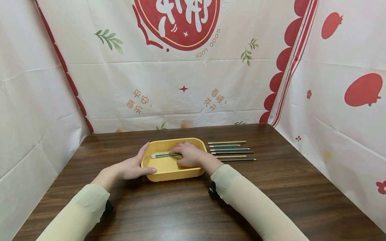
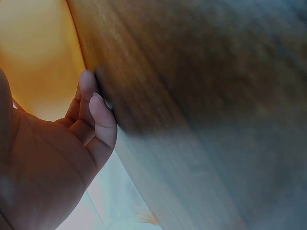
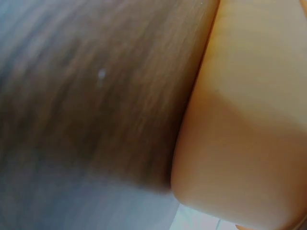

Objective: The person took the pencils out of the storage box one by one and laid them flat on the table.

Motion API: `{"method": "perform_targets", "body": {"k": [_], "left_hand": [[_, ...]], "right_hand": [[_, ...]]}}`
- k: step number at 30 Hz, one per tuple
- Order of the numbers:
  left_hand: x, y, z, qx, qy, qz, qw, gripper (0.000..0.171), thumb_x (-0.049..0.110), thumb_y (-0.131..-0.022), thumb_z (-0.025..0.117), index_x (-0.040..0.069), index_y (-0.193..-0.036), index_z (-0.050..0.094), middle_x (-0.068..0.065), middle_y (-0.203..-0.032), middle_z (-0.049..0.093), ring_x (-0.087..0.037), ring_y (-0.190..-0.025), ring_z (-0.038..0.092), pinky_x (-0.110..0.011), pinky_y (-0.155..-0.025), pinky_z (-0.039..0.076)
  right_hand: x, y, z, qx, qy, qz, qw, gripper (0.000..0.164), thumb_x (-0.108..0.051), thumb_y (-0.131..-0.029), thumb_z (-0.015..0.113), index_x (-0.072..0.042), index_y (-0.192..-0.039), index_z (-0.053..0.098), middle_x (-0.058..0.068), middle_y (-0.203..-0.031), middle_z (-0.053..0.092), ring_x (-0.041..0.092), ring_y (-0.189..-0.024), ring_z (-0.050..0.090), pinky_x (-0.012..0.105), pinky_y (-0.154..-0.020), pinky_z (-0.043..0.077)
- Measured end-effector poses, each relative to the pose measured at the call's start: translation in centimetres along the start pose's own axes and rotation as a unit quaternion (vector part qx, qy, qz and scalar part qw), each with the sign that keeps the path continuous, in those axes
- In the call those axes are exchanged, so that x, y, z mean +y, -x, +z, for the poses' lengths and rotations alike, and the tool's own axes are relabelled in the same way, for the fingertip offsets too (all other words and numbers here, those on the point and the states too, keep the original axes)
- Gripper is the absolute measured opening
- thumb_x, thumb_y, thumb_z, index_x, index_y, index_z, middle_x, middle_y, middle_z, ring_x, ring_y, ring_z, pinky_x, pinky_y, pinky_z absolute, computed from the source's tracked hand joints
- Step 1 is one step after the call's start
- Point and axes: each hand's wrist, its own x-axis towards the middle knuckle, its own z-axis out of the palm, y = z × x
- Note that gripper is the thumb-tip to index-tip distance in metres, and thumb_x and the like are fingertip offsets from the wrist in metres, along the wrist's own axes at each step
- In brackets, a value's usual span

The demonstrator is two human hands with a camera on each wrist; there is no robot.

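Observation:
A yellow plastic basket (image 1: pixel 178 175) stands on the table. My left hand (image 1: pixel 129 167) holds its left end, the thumb over the near rim and the fingers along the outside wall. The left wrist view shows curled fingers (image 2: pixel 103 117) against the basket wall (image 2: pixel 38 57). Inside the basket, my right hand (image 1: pixel 189 155) grips a few pencils (image 1: pixel 158 155) that lie lengthwise; their right parts are hidden under the fingers. The right wrist view shows the basket's outer wall (image 3: pixel 240 143), but not the hand.
Right of the basket, several pencils lie in a rough column on the wooden table (image 1: pixel 169 207): a pale one (image 1: pixel 227 142), green ones (image 1: pixel 230 149), and dark ones (image 1: pixel 241 160). Patterned white cloth (image 1: pixel 169 97) stands behind the table and along both sides.

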Motion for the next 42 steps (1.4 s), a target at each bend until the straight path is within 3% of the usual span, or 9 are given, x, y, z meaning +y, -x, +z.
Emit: {"method": "perform_targets", "body": {"k": [5,15,21,31,42], "left_hand": [[-0.29,-0.15,-0.18,0.004,-0.022,0.030,0.9993,0.129,0.074,-0.098,0.067,0.016,-0.173,-0.021,-0.044,-0.165,0.036,-0.049,-0.144,0.054,-0.066,-0.120,0.042],[0.49,0.16,0.03,0.013,-0.014,0.010,0.9998,0.130,0.065,-0.098,0.074,0.013,-0.174,-0.018,-0.039,-0.166,0.040,-0.045,-0.145,0.056,-0.064,-0.123,0.040],[0.37,0.17,0.11,0.012,-0.009,0.011,0.9998,0.129,0.064,-0.098,0.074,0.013,-0.174,-0.017,-0.039,-0.168,0.037,-0.045,-0.146,0.054,-0.065,-0.124,0.039],[0.25,0.10,0.15,0.012,-0.006,0.010,0.9999,0.129,0.064,-0.099,0.073,0.013,-0.174,-0.018,-0.039,-0.169,0.036,-0.046,-0.148,0.053,-0.066,-0.124,0.038],[0.21,0.12,0.26,0.013,-0.008,0.005,0.9999,0.129,0.065,-0.098,0.074,0.014,-0.174,-0.017,-0.039,-0.166,0.039,-0.044,-0.142,0.057,-0.065,-0.122,0.041]], "right_hand": [[0.10,0.02,0.06,-0.007,0.007,0.002,1.000,0.046,-0.018,-0.097,0.071,-0.024,-0.143,0.074,0.006,-0.147,0.066,0.029,-0.137,0.054,0.051,-0.120,0.042],[0.07,0.07,0.05,-0.003,-0.006,-0.032,0.999,0.032,-0.010,-0.098,0.072,-0.021,-0.126,0.082,0.001,-0.111,0.069,0.018,-0.107,0.057,0.037,-0.100,0.049],[0.12,0.07,0.09,-0.015,-0.024,-0.051,0.998,0.028,-0.011,-0.101,0.073,-0.018,-0.126,0.082,0.003,-0.109,0.070,0.015,-0.100,0.060,0.034,-0.094,0.051],[0.18,0.06,0.12,-0.018,-0.033,-0.059,0.998,0.024,-0.012,-0.103,0.075,-0.022,-0.123,0.085,-0.004,-0.096,0.067,0.006,-0.089,0.056,0.026,-0.087,0.049],[0.35,0.05,0.20,-0.007,-0.036,-0.073,0.997,0.030,-0.005,-0.095,0.071,-0.019,-0.118,0.085,-0.001,-0.093,0.064,0.007,-0.084,0.053,0.026,-0.081,0.046]]}}
